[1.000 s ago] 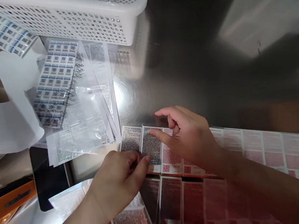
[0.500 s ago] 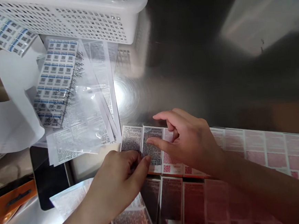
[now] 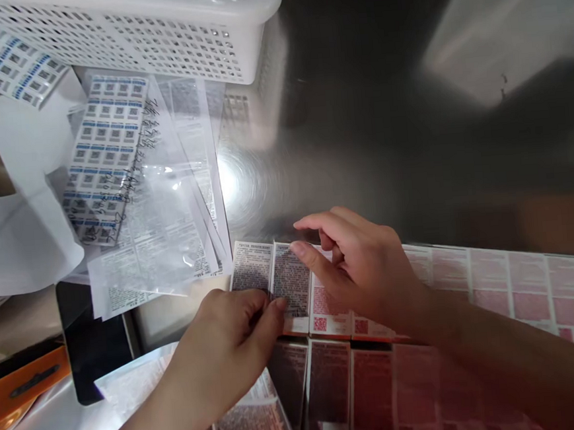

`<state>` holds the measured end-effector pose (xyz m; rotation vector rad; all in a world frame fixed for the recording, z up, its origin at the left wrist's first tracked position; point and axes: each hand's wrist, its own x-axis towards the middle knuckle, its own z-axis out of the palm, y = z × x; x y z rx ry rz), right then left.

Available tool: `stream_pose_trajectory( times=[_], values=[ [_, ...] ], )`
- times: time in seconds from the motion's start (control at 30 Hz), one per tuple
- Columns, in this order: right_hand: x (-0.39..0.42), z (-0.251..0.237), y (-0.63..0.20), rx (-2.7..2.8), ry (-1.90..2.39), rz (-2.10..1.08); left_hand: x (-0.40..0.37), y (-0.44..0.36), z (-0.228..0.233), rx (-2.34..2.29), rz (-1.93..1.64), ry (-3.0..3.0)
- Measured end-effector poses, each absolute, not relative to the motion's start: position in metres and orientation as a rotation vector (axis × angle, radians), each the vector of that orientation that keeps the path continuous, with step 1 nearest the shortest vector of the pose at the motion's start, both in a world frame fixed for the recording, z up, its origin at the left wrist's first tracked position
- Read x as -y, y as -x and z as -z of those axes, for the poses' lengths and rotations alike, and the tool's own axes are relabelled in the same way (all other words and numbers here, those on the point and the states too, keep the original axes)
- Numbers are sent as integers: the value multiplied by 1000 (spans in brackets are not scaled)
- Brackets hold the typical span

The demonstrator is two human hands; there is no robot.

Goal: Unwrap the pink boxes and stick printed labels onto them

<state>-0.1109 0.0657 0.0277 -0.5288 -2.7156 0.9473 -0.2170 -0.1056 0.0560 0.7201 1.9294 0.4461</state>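
Rows of small red-and-white printed boxes [image 3: 496,288] lie flat along the near edge of a steel table [image 3: 361,143]. The two leftmost boxes carry grey text labels. My left hand [image 3: 228,352] pinches the lower edge of the label on the second box [image 3: 292,277] between thumb and fingers. My right hand [image 3: 361,269] rests over the boxes beside it, with one fingertip pressing on the label's upper right corner and the other fingers spread.
A white perforated basket [image 3: 153,33] stands at the back left. Sheets of blue-headed code stickers [image 3: 106,159], clear plastic bags [image 3: 167,204] and white backing paper [image 3: 15,243] lie to the left. An orange item [image 3: 22,381] and a black object [image 3: 93,343] sit at the near left.
My right fingertip has slid up along the grey label from its middle to its upper right corner. My left hand has stayed in place.
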Motion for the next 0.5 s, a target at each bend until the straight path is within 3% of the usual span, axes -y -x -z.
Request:
stream_pose_trajectory(
  times=[0.17,0.37,0.5],
  values=[
    [-83,-39,99,2796,327,-1277,108,218,-56,-1859,-531,-643],
    [-62,-40,92,3029,131,-869,112,215,-55,-1875,-623,-633],
    [-48,-32,93,2971,213,-840,112,214,-57,-1897,-587,-652]
  ],
)
